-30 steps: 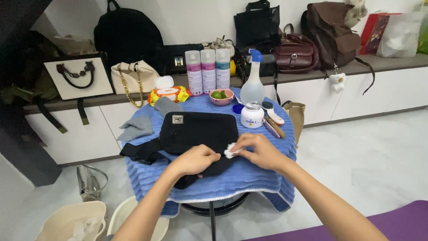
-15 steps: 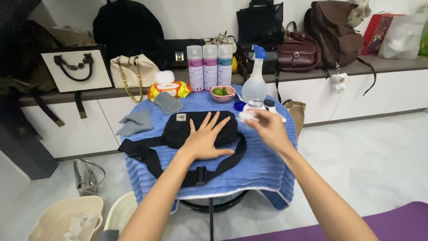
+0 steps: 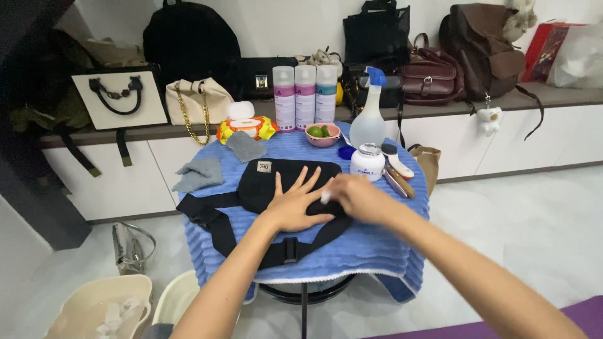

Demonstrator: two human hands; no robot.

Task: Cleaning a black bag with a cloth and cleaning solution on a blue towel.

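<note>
Left hand (image 3: pixel 295 204) flat at the centre of the frame, fingers spread, palm pressed on the black waist bag (image 3: pixel 276 179). Right hand (image 3: pixel 355 198) just to the right of it, blurred, fingers curled and pinching a small white pad (image 3: pixel 325 197) against the right end of the bag. Bag lying lengthwise across the middle of the table (image 3: pixel 377 245), on a blue ribbed towel (image 3: pixel 358 251) that hangs over the table's edges. Black strap (image 3: pixel 217 229) looping from the bag's left end down toward lower centre, with a buckle (image 3: pixel 290 249) near the towel's front edge.

Two grey cloths on the towel, one (image 3: pixel 200 174) left of the bag, the other (image 3: pixel 245 146) above and between bag and wipes. Yellow pack of wet wipes (image 3: pixel 247 127) with a white lid at the back left of the table. Three tall spray cans (image 3: pixel 304 97) side by side at the back centre. Pink bowl (image 3: pixel 323 134) holding green pieces just right of the cans. Clear spray bottle (image 3: pixel 368 119) with a blue trigger further right; below it a white jar (image 3: pixel 367 162), its blue lid (image 3: pixel 346 152) lying beside it. Brushes (image 3: pixel 397 169) to the right of the jar, near the table's right edge.

Long shelf (image 3: pixel 553 94) across the upper frame, loaded with handbags and backpacks. Pale buckets (image 3: pixel 94 307) on the floor at lower left.
</note>
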